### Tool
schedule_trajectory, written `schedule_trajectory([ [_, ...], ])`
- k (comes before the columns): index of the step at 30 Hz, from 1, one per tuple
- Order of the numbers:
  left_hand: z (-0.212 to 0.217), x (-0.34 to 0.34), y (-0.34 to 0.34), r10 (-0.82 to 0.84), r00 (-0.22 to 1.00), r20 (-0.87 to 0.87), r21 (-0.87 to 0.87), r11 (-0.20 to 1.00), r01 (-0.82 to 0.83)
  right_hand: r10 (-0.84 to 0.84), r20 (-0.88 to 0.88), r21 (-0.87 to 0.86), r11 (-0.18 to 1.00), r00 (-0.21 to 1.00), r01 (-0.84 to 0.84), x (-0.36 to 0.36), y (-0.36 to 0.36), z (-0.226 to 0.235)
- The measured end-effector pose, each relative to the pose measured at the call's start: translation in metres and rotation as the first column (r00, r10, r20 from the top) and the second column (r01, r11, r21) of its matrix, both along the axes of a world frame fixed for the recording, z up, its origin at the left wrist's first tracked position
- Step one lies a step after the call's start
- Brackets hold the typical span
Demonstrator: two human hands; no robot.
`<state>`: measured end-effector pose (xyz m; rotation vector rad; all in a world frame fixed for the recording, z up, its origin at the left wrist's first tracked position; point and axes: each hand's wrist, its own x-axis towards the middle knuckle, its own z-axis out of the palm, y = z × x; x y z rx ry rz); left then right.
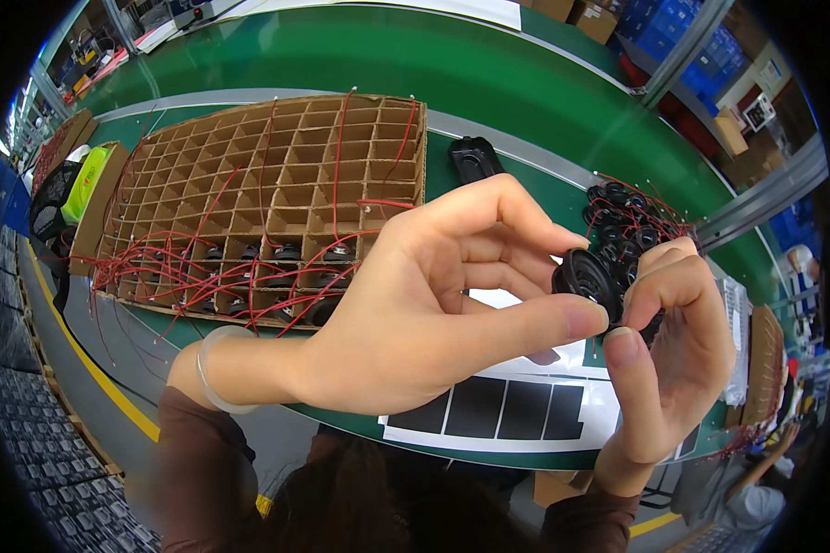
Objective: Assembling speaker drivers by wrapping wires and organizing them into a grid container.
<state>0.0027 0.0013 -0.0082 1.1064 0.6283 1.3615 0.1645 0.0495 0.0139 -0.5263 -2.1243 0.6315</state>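
A small round black speaker [588, 276] is held up close to the camera between both hands. My left hand [424, 304] pinches its left edge with thumb and fingertips. My right hand [673, 359] grips its right side, thumb below and fingers curled over the top. Just behind them a pile of several more black speakers with thin red wires [629, 221] lies on the green bench [489, 83]. A clear bangle [214, 369] sits on my left wrist.
A cardboard divider tray [277, 175] with many cells stands at left; its near rows hold speakers with red wires [249, 267]. A black plastic part [475, 158] lies behind the tray. A white sheet with black panels [507, 405] sits at the bench's near edge.
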Motion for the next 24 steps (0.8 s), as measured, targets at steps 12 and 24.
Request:
schedule_trajectory([
  [12, 0.000, -0.001, 0.001, 0.019, 0.999, -0.037, -0.010, 1.000, -0.020, -0.052, 0.023, -0.030, 0.998, 0.998, 0.053, -0.002, -0.002, 0.002],
  [24, 0.002, -0.002, 0.000, 0.049, 0.994, -0.102, 0.026, 0.999, -0.046, -0.069, 0.136, -0.160, 0.983, 0.988, 0.090, 0.002, -0.005, 0.010],
])
